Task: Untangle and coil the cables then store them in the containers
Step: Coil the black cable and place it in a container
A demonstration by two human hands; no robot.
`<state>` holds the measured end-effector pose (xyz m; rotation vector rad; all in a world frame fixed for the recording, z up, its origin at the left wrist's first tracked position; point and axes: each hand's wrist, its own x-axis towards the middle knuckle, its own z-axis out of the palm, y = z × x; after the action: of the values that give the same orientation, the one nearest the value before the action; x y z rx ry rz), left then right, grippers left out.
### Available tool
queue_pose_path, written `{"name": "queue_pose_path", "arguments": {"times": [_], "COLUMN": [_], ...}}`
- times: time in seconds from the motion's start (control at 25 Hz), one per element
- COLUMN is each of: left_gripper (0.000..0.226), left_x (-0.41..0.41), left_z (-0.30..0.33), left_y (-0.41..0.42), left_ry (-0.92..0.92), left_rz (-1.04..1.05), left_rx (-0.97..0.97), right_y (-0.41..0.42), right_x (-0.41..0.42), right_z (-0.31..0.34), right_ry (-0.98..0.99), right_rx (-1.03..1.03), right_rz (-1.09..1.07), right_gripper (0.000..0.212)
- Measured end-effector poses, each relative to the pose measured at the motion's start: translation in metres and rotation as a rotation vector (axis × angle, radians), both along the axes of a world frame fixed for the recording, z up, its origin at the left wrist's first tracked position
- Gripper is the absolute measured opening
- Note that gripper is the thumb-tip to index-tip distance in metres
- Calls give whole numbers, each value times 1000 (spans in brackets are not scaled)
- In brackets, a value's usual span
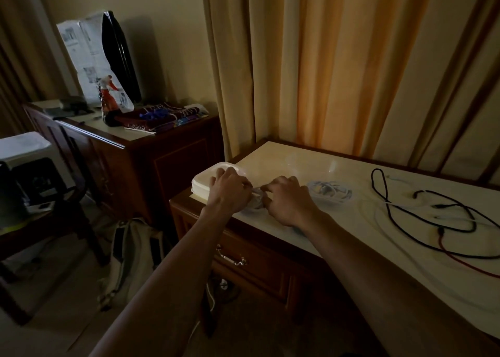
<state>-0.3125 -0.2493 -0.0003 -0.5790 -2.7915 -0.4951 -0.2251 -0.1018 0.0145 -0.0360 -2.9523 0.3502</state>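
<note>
My left hand [230,191] and my right hand [288,201] meet at the near left corner of the cream desk top [305,229], both pinching a small pale bundle of cable [257,194] between them. Just behind my left hand lies a stack of white lidded containers [205,179]. A clear round container [331,191] to the right of my right hand holds a coiled white cable. Farther right, a black cable [433,221], a red cable [465,262] and a white cable [378,210] lie loose and crossed on the desk.
A clear empty container [311,161] stands at the back of the desk near the curtains [338,67]. A wooden cabinet [151,156] with clutter stands to the left. A backpack [132,251] lies on the floor below the desk's drawer [243,259].
</note>
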Motion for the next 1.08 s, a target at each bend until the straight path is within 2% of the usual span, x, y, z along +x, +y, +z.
{"name": "queue_pose_path", "arguments": {"times": [0.2,0.28,0.44,0.6,0.68,0.88,1.08], "left_gripper": [41,37,31,26,26,25,23], "left_x": [-1,0,10,29,45,94,137], "left_z": [0,3,11,26,35,36,24], "left_y": [1,4,13,49,80,167,263], "left_ry": [-61,-54,106,171,145,-121,-206], "left_rz": [42,41,37,-175,-309,-513,-661], "left_rx": [132,113,111,207,259,325,315], "right_y": [1,1,5,36,65,150,242], "right_x": [0,-2,5,22,40,111,173], "right_z": [-1,0,6,20,26,22,13], "right_ry": [-3,1,160,272,315,413,346], "right_rx": [52,50,-129,-253,-308,-393,-361], "right_rz": [-23,-36,-24,-80,-156,-472,-767], "right_gripper": [41,39,37,28,28,22,20]}}
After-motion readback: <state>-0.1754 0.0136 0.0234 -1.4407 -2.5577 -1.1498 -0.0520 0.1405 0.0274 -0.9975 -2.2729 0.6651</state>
